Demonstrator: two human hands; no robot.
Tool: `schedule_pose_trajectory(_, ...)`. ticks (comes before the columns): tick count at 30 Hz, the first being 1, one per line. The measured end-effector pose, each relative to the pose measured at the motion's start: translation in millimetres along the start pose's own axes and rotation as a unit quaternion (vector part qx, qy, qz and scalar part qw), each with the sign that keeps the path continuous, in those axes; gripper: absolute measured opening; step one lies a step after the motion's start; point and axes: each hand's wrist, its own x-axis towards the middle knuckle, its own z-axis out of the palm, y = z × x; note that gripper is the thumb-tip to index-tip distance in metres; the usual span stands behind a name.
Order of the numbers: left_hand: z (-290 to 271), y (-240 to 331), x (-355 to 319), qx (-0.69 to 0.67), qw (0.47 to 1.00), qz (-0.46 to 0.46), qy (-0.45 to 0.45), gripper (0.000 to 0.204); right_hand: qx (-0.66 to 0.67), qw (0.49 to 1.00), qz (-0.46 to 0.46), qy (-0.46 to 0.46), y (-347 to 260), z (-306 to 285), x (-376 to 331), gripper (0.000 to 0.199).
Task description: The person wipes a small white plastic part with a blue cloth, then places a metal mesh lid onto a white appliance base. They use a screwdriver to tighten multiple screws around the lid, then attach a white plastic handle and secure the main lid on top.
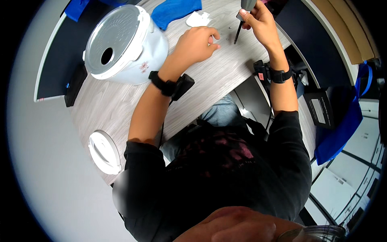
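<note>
The screwdriver point(240, 25), with its grey handle and thin dark shaft, points tip-down at the pale wooden table point(121, 101) near its far edge, and we grip its handle in our right hand point(260, 22), fingers wrapped tight around it. Our left hand point(197, 42) rests curled on the table just beside the tip, fingertips pinching something too small to tell. We see the white rice cooker point(125, 44) lying tipped at left, its silver base showing a dark round hole, its contents hidden.

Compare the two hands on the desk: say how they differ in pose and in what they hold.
The right hand is raised off the wooden desk and grips a screwdriver, tip pointing down; the left hand rests on the desk, fingers curled around something small and pale that I cannot make out. The right hand sits farther from the white cooker. Both wrists wear black bands.
</note>
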Motion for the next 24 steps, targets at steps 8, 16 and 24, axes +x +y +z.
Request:
schedule_pose_trajectory(8, 55, -13, 45, 0.030, 0.997, -0.050, -0.042, 0.024, -0.125, 0.990, -0.044, 0.047, 14, -23, -12, 0.031)
schedule_pose_trajectory(16, 68, -12, 52, 0.071, 0.993, -0.084, -0.037, 0.019, -0.095, 0.994, -0.042, 0.027, 25, -29, -13, 0.030)
schedule_pose_trajectory(24, 50, -5, 43, 0.023, 0.991, -0.116, -0.055, 0.008, -0.085, 0.995, -0.040, 0.022, 17, -14, -13, 0.028)
